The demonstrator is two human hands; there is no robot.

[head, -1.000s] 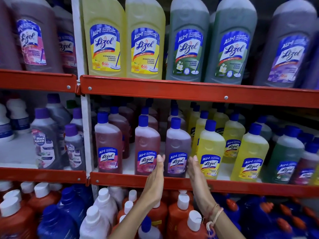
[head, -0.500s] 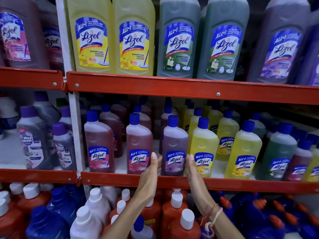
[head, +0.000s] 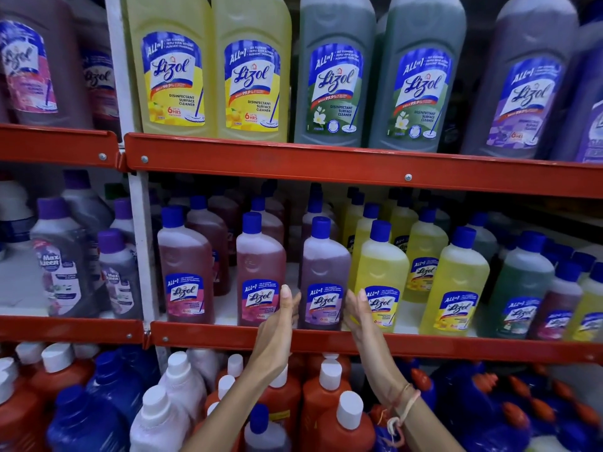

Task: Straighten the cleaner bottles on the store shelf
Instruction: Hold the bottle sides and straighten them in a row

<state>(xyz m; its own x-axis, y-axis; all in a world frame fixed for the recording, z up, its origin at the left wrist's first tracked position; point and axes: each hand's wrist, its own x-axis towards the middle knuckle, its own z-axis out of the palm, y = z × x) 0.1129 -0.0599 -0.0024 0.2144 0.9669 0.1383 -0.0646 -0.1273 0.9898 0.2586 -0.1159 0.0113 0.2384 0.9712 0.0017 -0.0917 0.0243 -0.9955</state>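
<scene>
A purple-liquid Lizol bottle [head: 324, 265] with a blue cap stands upright at the front of the middle shelf [head: 456, 347]. My left hand [head: 282, 318] presses against its left side, thumb up in front of the neighbouring pink bottle [head: 259, 259]. My right hand [head: 357, 313] lies against its right side, in front of a yellow bottle [head: 381, 265]. The purple bottle is held between both palms, label facing me. Another pink bottle [head: 186, 265] stands further left with a gap beside it.
Rows of yellow [head: 456, 282], green [head: 518, 288] and pink bottles fill the middle shelf to the right. Large Lizol bottles [head: 248, 66] crowd the upper shelf. Orange [head: 342, 419], white and blue bottles stand below my arms. A white upright post [head: 140, 243] divides the bays.
Both hands stay at the sides of the purple bottle. The view has shifted slightly right and down; the bottle's place on the shelf looks about the same.
</scene>
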